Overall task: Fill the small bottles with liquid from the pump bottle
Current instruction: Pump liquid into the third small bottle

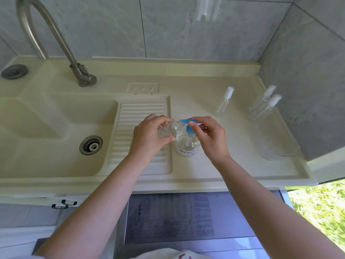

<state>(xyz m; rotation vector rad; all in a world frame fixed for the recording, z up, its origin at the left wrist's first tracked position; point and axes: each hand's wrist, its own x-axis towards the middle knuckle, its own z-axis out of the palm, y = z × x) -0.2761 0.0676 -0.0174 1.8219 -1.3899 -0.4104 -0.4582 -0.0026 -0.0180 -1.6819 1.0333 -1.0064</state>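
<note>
A clear pump bottle (187,146) with a blue pump head and a blue-lettered label stands on the cream counter. My right hand (210,136) rests on the pump head, fingers curled over the blue top. My left hand (149,133) grips a small clear bottle (170,128), tilted with its open mouth against the blue spout. Three more small clear bottles with white caps stand further back: one (225,101) in the middle right and two (265,105) close together near the right wall.
A cream sink (46,128) with a steel drain lies to the left, with a ribbed draining board (141,113) beside it. A steel tap (56,38) arches over the back left. A tiled wall closes the right side.
</note>
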